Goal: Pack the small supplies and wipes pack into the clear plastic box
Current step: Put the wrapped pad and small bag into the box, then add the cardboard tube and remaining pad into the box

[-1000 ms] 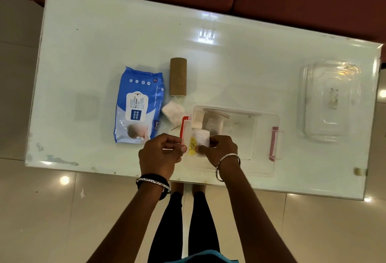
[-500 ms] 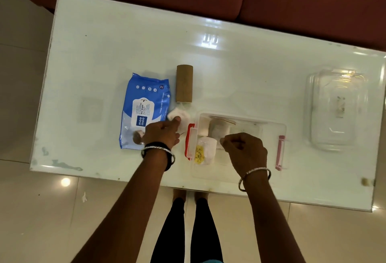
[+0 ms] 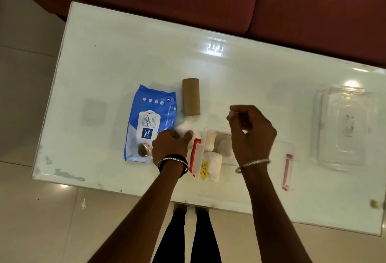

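A clear plastic box (image 3: 225,187) with a red latch (image 3: 195,156) and a pink latch (image 3: 287,171) stands near the table's front edge. Inside lie a white roll with a yellow label (image 3: 211,165) and two smaller rolls (image 3: 210,142). My left hand (image 3: 170,146) rests left of the box, thumb and fingers closed on a white cotton pad (image 3: 183,128). My right hand (image 3: 250,133) hovers above the box with fingers curled and pinched; I cannot tell if anything tiny is in the pinch. The blue wipes pack (image 3: 150,122) lies flat left of my left hand.
A brown cardboard tube (image 3: 191,96) lies behind the pad. The clear lid (image 3: 344,129) sits upside down at the table's right end. A dark red sofa (image 3: 208,1) runs along the white table's (image 3: 125,53) far edge. Tiled floor surrounds the near side.
My left hand moved from the box's left edge to the cotton pad and closed on it. My right hand let go of the labelled roll in the box and rose above it.
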Demonstrator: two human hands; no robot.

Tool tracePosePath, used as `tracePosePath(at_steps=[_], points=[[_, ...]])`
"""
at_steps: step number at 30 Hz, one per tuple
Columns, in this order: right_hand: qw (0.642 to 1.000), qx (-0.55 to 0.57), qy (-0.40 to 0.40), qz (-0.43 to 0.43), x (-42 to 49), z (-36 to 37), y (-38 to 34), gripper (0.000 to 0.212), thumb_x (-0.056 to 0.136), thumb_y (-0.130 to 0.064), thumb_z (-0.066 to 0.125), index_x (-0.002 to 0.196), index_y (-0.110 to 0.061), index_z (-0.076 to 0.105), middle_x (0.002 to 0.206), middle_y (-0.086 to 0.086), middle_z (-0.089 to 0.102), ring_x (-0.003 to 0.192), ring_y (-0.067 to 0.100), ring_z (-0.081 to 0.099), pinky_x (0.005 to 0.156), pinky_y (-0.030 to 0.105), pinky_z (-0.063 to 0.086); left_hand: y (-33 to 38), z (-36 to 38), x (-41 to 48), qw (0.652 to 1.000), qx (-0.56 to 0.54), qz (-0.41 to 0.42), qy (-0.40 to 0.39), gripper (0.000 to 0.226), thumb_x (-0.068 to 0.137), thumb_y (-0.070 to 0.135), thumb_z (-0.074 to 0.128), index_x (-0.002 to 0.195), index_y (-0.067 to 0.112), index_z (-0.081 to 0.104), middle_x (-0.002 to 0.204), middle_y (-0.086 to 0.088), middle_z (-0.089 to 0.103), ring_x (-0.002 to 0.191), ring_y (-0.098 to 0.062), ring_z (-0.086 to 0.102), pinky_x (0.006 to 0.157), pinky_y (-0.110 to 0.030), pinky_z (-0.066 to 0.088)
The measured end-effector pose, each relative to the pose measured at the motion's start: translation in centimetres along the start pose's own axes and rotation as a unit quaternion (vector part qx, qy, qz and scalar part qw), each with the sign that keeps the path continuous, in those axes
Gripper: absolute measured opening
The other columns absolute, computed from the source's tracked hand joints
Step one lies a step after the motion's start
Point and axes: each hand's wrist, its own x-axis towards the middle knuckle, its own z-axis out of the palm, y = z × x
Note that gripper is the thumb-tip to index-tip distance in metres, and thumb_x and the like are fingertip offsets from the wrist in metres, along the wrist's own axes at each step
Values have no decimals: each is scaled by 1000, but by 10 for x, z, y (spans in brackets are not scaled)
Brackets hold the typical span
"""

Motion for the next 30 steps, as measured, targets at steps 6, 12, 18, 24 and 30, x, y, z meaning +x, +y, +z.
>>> tracePosePath(at_steps=[6,12,18,24,30], points=[[977,-119,-156,86,60,66,-18,34,87,-36,68,115,-16,65,102,2,74,95,19,69,79,23,45,-4,-1,0,999,14,32,12,45,68,63,69,81,21,61,76,2,67,71,-19,62,61,-28,43],[922,-205,-270,185,78,117,-15,76,72,-42,82,132,-11,47,129,13,57,119,34,58,93,39,49,-6,1,-6,994,-3,94,46,37,71,59,69,82,31,49,76,12,58,71,-11,56,59,-23,36],[943,-166,-225,178,76,115,0,56,72,-38,82,117,-10,65,115,8,70,108,28,65,84,32,49,-10,-2,-4,989,-107,100,-4,36,72,45,77,86,24,50,81,7,63,60,-19,69,64,-41,60],[986,66,-55,140,64,51,-12,39,68,-28,84,102,-16,71,86,-4,70,72,10,66,73,25,58,-11,-18,-11,972,-182,145,35,51,71,41,80,112,22,58,93,4,67,66,-18,69,55,-26,60],[946,234,-51,220,18,-44,9,40,70,-16,85,107,-10,71,100,6,76,86,13,74,67,20,54,-13,-43,-30,956,-171,229,64,43,71,34,81,103,10,67,85,4,67,62,2,56,57,-4,45]])
